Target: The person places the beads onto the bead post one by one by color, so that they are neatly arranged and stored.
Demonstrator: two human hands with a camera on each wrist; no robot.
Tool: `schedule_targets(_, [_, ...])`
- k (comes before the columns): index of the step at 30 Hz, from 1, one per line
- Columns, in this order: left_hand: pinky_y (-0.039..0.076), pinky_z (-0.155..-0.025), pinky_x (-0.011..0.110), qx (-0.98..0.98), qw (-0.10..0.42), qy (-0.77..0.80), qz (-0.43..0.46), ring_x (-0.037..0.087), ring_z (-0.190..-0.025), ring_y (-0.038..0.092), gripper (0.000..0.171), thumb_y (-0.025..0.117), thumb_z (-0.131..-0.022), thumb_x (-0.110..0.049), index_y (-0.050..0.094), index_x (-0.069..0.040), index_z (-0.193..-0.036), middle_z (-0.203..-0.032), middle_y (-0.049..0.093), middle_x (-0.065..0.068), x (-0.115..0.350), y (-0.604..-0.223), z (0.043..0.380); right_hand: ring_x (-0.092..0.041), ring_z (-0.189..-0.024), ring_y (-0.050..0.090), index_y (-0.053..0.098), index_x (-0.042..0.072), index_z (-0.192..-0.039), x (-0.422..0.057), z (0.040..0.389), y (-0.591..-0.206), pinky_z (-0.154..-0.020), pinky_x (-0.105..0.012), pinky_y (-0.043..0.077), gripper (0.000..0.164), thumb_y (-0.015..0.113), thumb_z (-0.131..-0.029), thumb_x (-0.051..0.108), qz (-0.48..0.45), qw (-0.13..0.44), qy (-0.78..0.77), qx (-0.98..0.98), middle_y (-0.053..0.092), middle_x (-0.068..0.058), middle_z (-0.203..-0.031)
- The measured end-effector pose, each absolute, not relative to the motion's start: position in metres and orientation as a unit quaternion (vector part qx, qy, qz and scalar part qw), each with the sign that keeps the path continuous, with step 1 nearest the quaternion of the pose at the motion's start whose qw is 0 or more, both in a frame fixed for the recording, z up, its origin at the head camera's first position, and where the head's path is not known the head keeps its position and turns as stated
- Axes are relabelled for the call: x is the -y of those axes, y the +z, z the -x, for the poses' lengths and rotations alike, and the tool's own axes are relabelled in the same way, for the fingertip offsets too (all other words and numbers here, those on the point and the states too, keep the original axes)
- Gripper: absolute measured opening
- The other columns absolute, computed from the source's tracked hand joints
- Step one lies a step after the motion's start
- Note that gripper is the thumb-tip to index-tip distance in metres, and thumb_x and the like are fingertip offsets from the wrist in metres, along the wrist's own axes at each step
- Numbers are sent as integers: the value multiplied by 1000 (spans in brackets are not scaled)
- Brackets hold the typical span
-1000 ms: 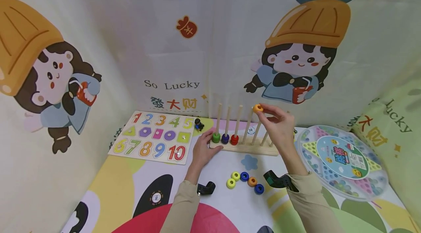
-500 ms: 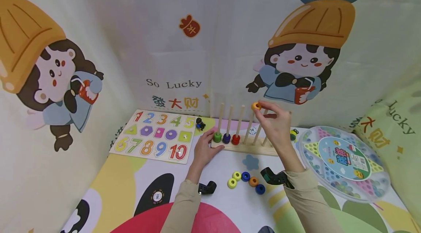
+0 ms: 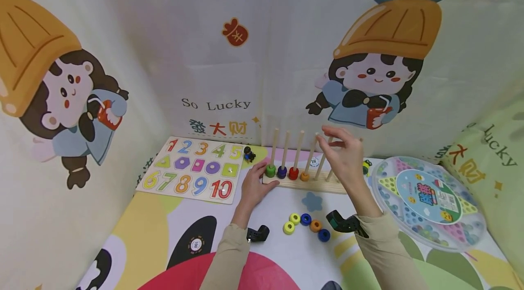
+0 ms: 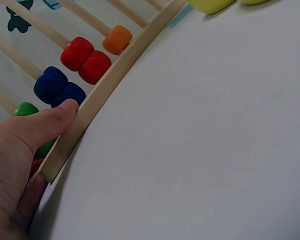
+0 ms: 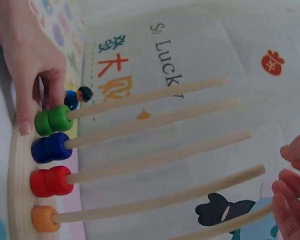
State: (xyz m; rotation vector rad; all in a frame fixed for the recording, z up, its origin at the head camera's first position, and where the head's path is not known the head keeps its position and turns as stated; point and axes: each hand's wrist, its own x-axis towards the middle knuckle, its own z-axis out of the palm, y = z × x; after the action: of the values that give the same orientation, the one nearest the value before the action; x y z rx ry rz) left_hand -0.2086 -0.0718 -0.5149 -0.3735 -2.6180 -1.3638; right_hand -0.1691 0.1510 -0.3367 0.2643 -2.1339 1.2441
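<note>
A wooden peg stand (image 3: 292,183) lies across the far part of the table, its pegs upright. My left hand (image 3: 253,187) grips its left end, thumb in front and fingers behind. From the left, pegs carry green beads (image 5: 54,120), blue beads (image 4: 52,85) and red beads (image 4: 78,55), two of each. A single orange bead (image 3: 304,176) sits at the foot of the fourth peg (image 5: 165,200). My right hand (image 3: 343,151) hovers by that peg's top, thumb and fingers parted and holding nothing. Its forearm and hand hide part of the stand's right end.
Before the stand lie loose beads: two yellow beads (image 3: 288,228), two blue beads (image 3: 324,235) and an orange one. A number puzzle board (image 3: 184,195) is at left, a small toy figure (image 3: 249,154) beside it. At right lies a round game board (image 3: 430,199); a curtain (image 3: 286,53) hangs behind.
The orange bead, pinched in my right hand at the fourth peg's top half a second ago, now sits at that peg's foot. My right fingers have let go; the left hand keeps its grip.
</note>
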Motion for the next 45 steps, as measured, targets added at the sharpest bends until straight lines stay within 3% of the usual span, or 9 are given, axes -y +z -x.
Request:
schedule_targets(5, [51,-99,37,877,88,-455,127,29,-126,52,67,85,-78,-30,60,4,-130,-143,52,10,70,-515,211,-22,-87,65,73,-3,-107,-160,156,-345,-74,-10,52,22,75,-85,0,-120,312,481,811,72,-16,-104])
schedule_targets(13, [52,-98,36,873,92,-462,128,29,-125,52,67,85,-78,-30,60,5,-130,-143,52,10,71,-517,212,-1,-85,64,73,-2,-102,-177,135,-378,-79,-14,54,18,76,-84,1,-94,240,499,827,73,-15,-100])
schedule_targets(16, [52,-97,37,871,94,-464,131,30,-124,53,67,85,-78,-29,60,5,-130,-143,52,11,71,-517,211,1,-86,64,73,-2,-103,-182,127,-394,-80,-13,53,19,76,-85,3,-80,207,506,834,73,-15,-102])
schedule_targets(24, [53,-97,38,866,97,-473,133,31,-123,53,66,86,-77,-27,61,6,-129,-142,53,12,70,-515,209,-12,-89,69,72,0,-106,-193,104,-436,-82,-18,56,23,76,-84,0,-94,154,500,847,73,-12,-103])
schedule_targets(33, [52,-99,37,861,91,-483,129,30,-124,52,66,86,-77,-25,60,5,-130,-142,53,10,70,-515,210,-24,-90,71,71,-3,-107,-193,81,-463,-81,-35,60,27,79,-82,6,-100,67,504,856,73,-14,-101])
schedule_targets(38, [51,-99,37,861,90,-485,127,30,-125,51,66,86,-77,-25,60,5,-130,-143,52,10,71,-516,210,-26,-91,70,71,-2,-106,-190,75,-470,-81,-35,60,32,84,-78,8,-102,21,490,865,73,-12,-100])
schedule_targets(45, [52,-99,38,863,91,-480,128,30,-125,51,66,85,-78,-25,60,5,-131,-143,52,11,70,-517,210,-26,-92,70,72,0,-104,-184,73,-476,-80,-31,60,33,85,-75,6,-112,5,460,881,72,-10,-101])
